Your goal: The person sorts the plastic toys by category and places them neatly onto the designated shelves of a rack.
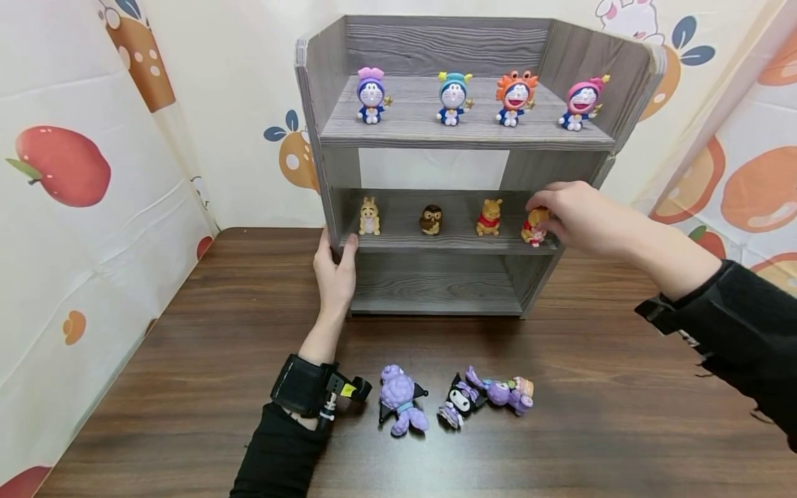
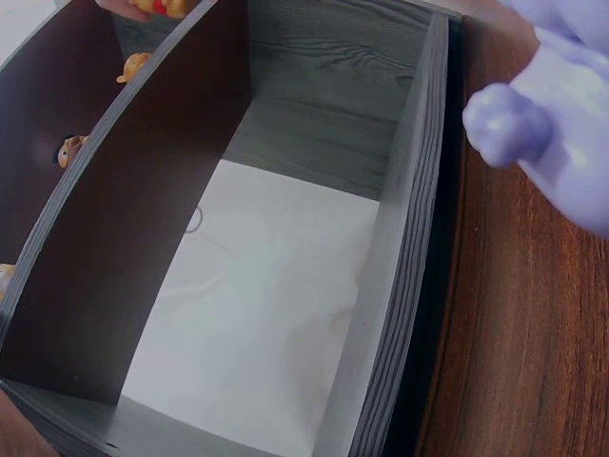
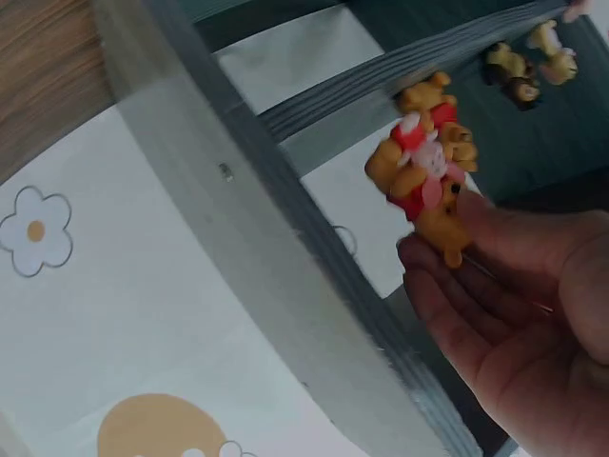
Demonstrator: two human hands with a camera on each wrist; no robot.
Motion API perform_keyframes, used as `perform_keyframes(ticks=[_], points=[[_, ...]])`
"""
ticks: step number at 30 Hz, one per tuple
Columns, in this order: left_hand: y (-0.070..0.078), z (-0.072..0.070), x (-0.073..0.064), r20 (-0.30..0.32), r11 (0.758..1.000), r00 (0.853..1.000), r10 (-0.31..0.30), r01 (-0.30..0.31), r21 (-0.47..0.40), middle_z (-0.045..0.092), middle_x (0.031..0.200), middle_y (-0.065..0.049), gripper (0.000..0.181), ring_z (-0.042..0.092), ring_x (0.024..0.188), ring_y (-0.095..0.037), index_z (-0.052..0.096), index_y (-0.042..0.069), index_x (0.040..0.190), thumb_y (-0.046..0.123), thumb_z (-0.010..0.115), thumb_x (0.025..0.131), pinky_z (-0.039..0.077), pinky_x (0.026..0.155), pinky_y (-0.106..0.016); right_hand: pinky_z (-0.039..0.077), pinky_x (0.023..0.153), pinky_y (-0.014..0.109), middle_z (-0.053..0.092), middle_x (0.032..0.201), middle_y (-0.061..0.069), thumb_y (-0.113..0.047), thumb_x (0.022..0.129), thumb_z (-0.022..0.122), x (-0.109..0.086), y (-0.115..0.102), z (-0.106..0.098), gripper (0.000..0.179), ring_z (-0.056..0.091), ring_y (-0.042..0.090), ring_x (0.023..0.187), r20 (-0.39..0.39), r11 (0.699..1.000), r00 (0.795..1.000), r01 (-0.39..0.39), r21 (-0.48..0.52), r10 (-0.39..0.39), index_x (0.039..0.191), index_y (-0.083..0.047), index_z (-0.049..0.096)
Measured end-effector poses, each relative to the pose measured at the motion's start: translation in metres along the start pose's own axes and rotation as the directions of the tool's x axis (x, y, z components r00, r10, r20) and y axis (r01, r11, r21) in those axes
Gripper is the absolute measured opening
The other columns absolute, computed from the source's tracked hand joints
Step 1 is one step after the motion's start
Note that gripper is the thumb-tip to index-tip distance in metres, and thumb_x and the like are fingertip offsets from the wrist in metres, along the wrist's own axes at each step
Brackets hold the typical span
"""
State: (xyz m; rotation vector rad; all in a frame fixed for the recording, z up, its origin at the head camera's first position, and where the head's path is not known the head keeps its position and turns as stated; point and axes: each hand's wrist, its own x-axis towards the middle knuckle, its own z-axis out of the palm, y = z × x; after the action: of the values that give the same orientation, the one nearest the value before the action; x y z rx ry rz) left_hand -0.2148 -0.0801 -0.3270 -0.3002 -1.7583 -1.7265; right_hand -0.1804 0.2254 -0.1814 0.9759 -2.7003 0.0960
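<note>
My right hand [image 1: 585, 216] pinches a bear figurine [image 3: 415, 190] in a red top, with a small pink piglet on its front, at the right end of the middle shelf. In the head view, its feet are right at that shelf's front edge. To its left along this shelf stand another bear figurine [image 1: 488, 218], a brown owl figurine [image 1: 431, 220] and a yellow rabbit figurine [image 1: 369, 216]. My left hand [image 1: 334, 278] grips the left side panel of the grey wooden shelf unit [image 1: 436, 282], thumb at the front edge, with part of its fingers hidden behind the panel.
Several blue cat figurines in colourful hats, one a red crab hat [image 1: 516, 97], stand on the top shelf. On the brown table [image 1: 218, 387] before the unit lie a purple figurine [image 1: 398, 394], a black-hooded figurine [image 1: 461, 401] and another purple figurine [image 1: 501, 391]. Patterned sheets hang behind and beside.
</note>
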Motion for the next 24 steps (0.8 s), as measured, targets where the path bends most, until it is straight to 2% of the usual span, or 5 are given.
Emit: perform_keyframes(ticks=[7, 13, 21, 24], points=[[0.0, 0.0, 0.0, -0.005, 1.0, 1.0, 0.001, -0.001, 0.007, 0.053, 0.119, -0.012, 0.04, 0.049, 0.107, -0.016, 0.046, 0.001, 0.126, 0.011, 0.05, 0.088, 0.037, 0.088, -0.032, 0.046, 0.071, 0.046, 0.058, 0.089, 0.025, 0.01, 0.076, 0.061, 0.009, 0.006, 0.008, 0.02, 0.056, 0.036, 0.082, 0.037, 0.993, 0.995, -0.086, -0.078, 0.089, 0.096, 0.013, 0.058], [0.002, -0.001, 0.0, -0.001, 1.0, 1.0, -0.012, 0.012, 0.011, 0.054, 0.118, -0.013, 0.039, 0.05, 0.106, -0.016, 0.046, 0.0, 0.126, 0.009, 0.05, 0.088, 0.037, 0.087, -0.031, 0.047, 0.064, 0.046, 0.057, 0.089, 0.028, 0.014, 0.077, 0.051, 0.016, 0.008, 0.013, 0.019, 0.057, 0.038, 0.079, 0.057, 0.983, 0.988, -0.133, -0.126, 0.141, 0.096, 0.016, 0.056], [0.031, 0.0, -0.005, 0.015, 0.999, 0.999, -0.032, 0.032, -0.009, 0.049, 0.119, -0.025, 0.04, 0.046, 0.11, -0.031, 0.042, -0.01, 0.125, 0.0, 0.046, 0.086, 0.036, 0.089, -0.036, 0.046, 0.057, 0.045, 0.055, 0.082, 0.027, 0.02, 0.073, 0.046, 0.021, 0.008, 0.018, 0.02, 0.057, 0.039, 0.074, 0.094, 0.971, 0.979, -0.161, -0.176, 0.179, 0.091, 0.015, 0.056], [0.033, 0.0, -0.005, 0.017, 0.999, 0.999, -0.034, 0.034, -0.004, 0.049, 0.119, -0.025, 0.04, 0.047, 0.109, -0.031, 0.042, -0.01, 0.125, 0.0, 0.046, 0.087, 0.036, 0.089, -0.035, 0.045, 0.054, 0.044, 0.051, 0.077, 0.023, 0.019, 0.074, 0.046, 0.021, 0.008, 0.019, 0.015, 0.055, 0.036, 0.069, 0.102, 0.969, 0.977, -0.164, -0.186, 0.185, 0.086, 0.014, 0.055]])
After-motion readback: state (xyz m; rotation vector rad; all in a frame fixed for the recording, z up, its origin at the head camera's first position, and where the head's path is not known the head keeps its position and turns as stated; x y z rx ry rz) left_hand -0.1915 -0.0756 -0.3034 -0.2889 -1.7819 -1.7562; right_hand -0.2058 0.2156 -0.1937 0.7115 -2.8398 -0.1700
